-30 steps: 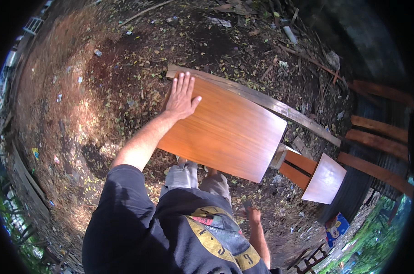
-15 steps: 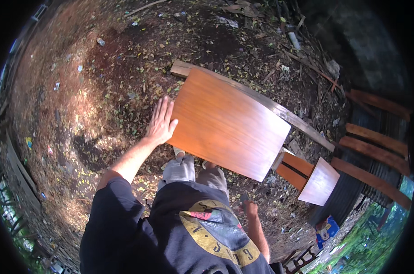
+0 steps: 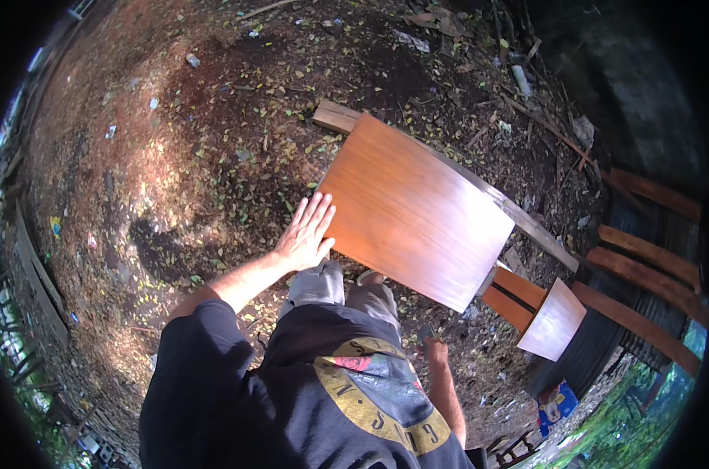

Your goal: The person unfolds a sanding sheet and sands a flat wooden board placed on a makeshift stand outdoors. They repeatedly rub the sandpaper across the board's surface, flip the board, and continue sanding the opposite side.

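wooden panel (image 3: pixel 421 211), corner behind left hand (image 3: pixel 300 241)

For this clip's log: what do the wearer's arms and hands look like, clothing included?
The left hand and right hand are ungloved, with bare forearms and no watch visible. The left sleeve is black, loose and short; the right one can't be made out. The black shirt carries a round yellow-bordered print with grey and red inside.

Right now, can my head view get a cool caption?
Left hand at the edge of a glossy orange-brown wooden panel, a long weathered wooden beam along its far side.
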Action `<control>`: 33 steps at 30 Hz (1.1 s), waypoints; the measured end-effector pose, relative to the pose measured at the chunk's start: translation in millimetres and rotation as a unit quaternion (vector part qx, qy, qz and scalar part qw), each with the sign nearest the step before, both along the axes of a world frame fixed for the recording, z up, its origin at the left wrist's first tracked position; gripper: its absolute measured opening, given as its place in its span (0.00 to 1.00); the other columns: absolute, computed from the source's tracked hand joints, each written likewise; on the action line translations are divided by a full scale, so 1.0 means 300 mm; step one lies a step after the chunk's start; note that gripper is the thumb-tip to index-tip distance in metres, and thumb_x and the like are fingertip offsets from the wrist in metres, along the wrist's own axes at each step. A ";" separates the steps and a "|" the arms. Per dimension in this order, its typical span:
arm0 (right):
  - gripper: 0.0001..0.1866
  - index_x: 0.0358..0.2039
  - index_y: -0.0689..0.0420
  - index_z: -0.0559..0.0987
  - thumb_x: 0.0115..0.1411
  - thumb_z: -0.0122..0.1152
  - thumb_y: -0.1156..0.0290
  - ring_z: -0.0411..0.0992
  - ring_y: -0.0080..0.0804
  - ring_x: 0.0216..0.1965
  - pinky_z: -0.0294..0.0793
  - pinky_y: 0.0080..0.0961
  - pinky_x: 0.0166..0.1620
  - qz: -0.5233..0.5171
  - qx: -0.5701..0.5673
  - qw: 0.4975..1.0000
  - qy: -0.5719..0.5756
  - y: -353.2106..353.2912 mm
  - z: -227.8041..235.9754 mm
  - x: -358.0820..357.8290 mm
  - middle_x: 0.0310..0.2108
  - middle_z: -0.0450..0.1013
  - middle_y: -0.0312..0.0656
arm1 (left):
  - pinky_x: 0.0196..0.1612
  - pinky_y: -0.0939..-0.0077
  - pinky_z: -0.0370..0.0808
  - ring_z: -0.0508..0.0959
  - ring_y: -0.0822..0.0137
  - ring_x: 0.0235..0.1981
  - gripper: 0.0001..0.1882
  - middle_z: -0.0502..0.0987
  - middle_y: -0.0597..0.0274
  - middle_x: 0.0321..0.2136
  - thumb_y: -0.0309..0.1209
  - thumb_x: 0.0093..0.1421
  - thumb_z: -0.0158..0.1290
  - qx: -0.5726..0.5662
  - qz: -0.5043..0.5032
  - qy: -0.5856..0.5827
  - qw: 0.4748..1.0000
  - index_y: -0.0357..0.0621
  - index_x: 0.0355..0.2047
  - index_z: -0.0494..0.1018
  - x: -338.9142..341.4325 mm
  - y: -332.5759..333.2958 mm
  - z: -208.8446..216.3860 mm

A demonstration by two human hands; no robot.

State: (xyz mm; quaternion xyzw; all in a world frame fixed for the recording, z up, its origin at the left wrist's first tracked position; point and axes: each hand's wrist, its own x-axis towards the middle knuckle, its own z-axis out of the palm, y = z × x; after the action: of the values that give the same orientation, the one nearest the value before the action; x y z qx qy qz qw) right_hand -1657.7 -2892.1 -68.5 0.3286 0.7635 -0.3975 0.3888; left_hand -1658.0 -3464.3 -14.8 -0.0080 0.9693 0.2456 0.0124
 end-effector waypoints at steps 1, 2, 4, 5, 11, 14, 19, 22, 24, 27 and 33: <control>0.20 0.52 0.68 0.76 0.65 0.60 0.66 0.82 0.42 0.28 0.84 0.36 0.24 0.003 0.007 1.000 -0.010 -0.026 0.007 -0.007 0.39 0.78 0.50 | 0.78 0.45 0.38 0.41 0.42 0.78 0.43 0.43 0.39 0.76 0.41 0.67 0.53 -0.009 0.011 -0.001 1.000 0.31 0.73 0.49 -0.016 -0.028 -0.007; 0.20 0.52 0.68 0.77 0.65 0.60 0.66 0.82 0.42 0.28 0.84 0.36 0.24 0.000 0.017 1.000 -0.017 -0.043 0.025 -0.003 0.38 0.78 0.50 | 0.78 0.46 0.38 0.41 0.43 0.78 0.43 0.43 0.39 0.76 0.41 0.67 0.53 -0.016 0.015 0.001 1.000 0.31 0.73 0.48 -0.041 -0.046 -0.015; 0.20 0.51 0.67 0.77 0.65 0.60 0.66 0.82 0.42 0.28 0.84 0.36 0.24 -0.008 0.013 1.000 -0.012 -0.060 0.041 0.011 0.38 0.78 0.49 | 0.78 0.47 0.38 0.40 0.43 0.78 0.44 0.42 0.40 0.76 0.42 0.67 0.53 -0.026 0.015 0.007 1.000 0.31 0.74 0.48 -0.077 -0.085 -0.026; 0.19 0.51 0.67 0.77 0.65 0.60 0.66 0.82 0.41 0.28 0.84 0.36 0.25 -0.014 0.010 1.000 -0.007 -0.067 0.045 0.017 0.38 0.78 0.49 | 0.78 0.47 0.38 0.41 0.43 0.78 0.44 0.42 0.40 0.76 0.42 0.66 0.53 -0.033 0.016 0.014 0.999 0.30 0.74 0.48 -0.087 -0.099 -0.029; 0.17 0.47 0.65 0.77 0.64 0.61 0.66 0.81 0.39 0.27 0.84 0.36 0.24 -0.059 -0.007 0.998 -0.004 -0.050 0.024 0.079 0.35 0.78 0.48 | 0.78 0.46 0.38 0.41 0.43 0.78 0.44 0.43 0.39 0.76 0.42 0.67 0.53 -0.038 -0.019 -0.004 0.999 0.29 0.73 0.48 -0.034 -0.091 0.003; 0.17 0.47 0.65 0.77 0.64 0.61 0.66 0.81 0.39 0.28 0.84 0.37 0.24 -0.051 0.000 0.999 -0.009 -0.082 0.029 0.099 0.34 0.79 0.48 | 0.78 0.44 0.38 0.42 0.42 0.78 0.41 0.46 0.39 0.75 0.42 0.67 0.52 -0.028 -0.051 -0.028 0.998 0.29 0.72 0.54 0.051 -0.048 0.036; 0.17 0.47 0.66 0.78 0.65 0.60 0.64 0.81 0.38 0.29 0.82 0.31 0.28 0.011 -0.017 1.000 0.006 -0.055 0.034 0.117 0.35 0.81 0.48 | 0.70 0.46 0.60 0.66 0.44 0.66 0.25 0.70 0.42 0.62 0.35 0.64 0.55 0.084 -0.135 -0.010 0.987 0.41 0.60 0.71 0.089 0.060 0.097; 0.20 0.50 0.64 0.79 0.66 0.60 0.61 0.81 0.33 0.35 0.80 0.28 0.38 0.177 -0.058 0.982 0.019 -0.311 0.230 -0.032 0.38 0.82 0.47 | 0.52 0.54 0.79 0.83 0.50 0.42 0.18 0.85 0.54 0.40 0.35 0.65 0.57 0.163 -0.055 -0.203 0.964 0.43 0.54 0.76 0.082 0.111 0.176; 0.23 0.58 0.63 0.77 0.66 0.58 0.63 0.79 0.29 0.38 0.78 0.28 0.43 0.135 -0.139 0.981 0.028 -0.445 0.347 -0.092 0.36 0.83 0.43 | 0.48 0.57 0.81 0.85 0.51 0.39 0.21 0.85 0.58 0.33 0.35 0.65 0.59 0.230 -0.019 -0.163 0.959 0.43 0.56 0.74 0.060 0.163 0.195; 0.25 0.61 0.63 0.75 0.69 0.58 0.62 0.79 0.32 0.44 0.78 0.30 0.48 0.076 -0.266 0.961 0.030 -0.615 0.565 -0.170 0.45 0.82 0.45 | 0.48 0.60 0.81 0.85 0.55 0.42 0.25 0.84 0.52 0.41 0.39 0.64 0.61 0.356 -0.002 -0.079 0.931 0.42 0.58 0.73 -0.016 0.253 0.243; 0.27 0.63 0.64 0.74 0.70 0.56 0.60 0.80 0.36 0.49 0.78 0.31 0.50 -0.014 -0.424 0.906 0.004 -0.745 0.670 -0.218 0.51 0.79 0.46 | 0.44 0.70 0.80 0.83 0.70 0.37 0.20 0.85 0.58 0.38 0.40 0.65 0.63 0.481 -0.009 -0.179 0.858 0.39 0.50 0.78 -0.104 0.300 0.302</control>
State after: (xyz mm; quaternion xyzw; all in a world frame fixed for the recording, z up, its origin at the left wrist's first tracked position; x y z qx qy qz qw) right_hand -1723.0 -3115.6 132.5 0.1420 0.5200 -0.6904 0.4825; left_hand -1689.3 -3374.3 75.9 -0.0365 0.7117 0.6754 0.1897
